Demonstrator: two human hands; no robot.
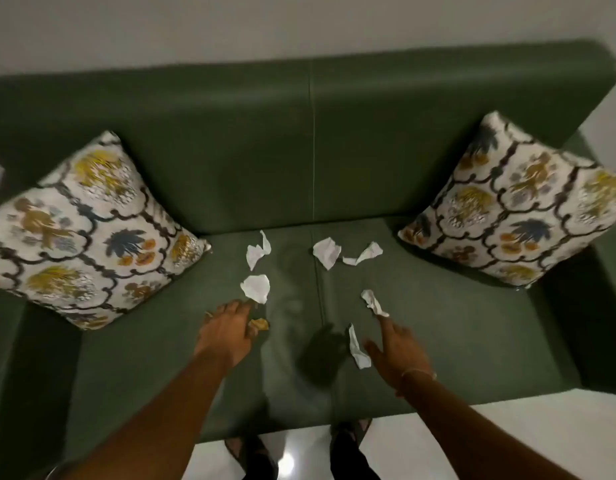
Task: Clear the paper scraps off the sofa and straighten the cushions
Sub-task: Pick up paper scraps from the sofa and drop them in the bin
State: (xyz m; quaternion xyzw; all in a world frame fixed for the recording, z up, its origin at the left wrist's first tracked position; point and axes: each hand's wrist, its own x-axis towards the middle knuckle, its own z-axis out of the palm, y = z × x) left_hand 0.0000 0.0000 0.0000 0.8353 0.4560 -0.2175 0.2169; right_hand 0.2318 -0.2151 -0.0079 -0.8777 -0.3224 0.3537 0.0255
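head view: looking down on a green sofa [230,168], a person's two bare arms reaching over the seat
scraps, back row: three white crumpled pieces near the backrest; a twisted one [258,251] left of the centre seam, a broad one [327,252] just right of the seam, a thin one [363,254] beside it
scraps, middle: a rounded white piece [255,288] left of the seam; a small twisted piece [374,302] right of the seam
scraps, front: a long narrow strip [356,348] just right of the seam; a small tan bit [259,323] by the left thumb
left hand [227,334]: palm down, fingers loosely extended and empty, tips at the lower edge of the rounded piece; contact cannot be told through blur
right hand [396,351]: spread open, holding nothing, forefinger tip at the small twisted piece, narrow strip beside the thumb
cushions: left cushion [88,230] and right cushion [517,206], patterned, each tilted on a corner against an armrest, not yet straightened
floor [472,438]: pale, glossy; feet showing at the sofa front
step in hand: judged the start of scrap collection; all pieces lie on the seat
next move calls for: pinching light, crumpled paper against soft upholstery, one piece per hand, then gathering the back row
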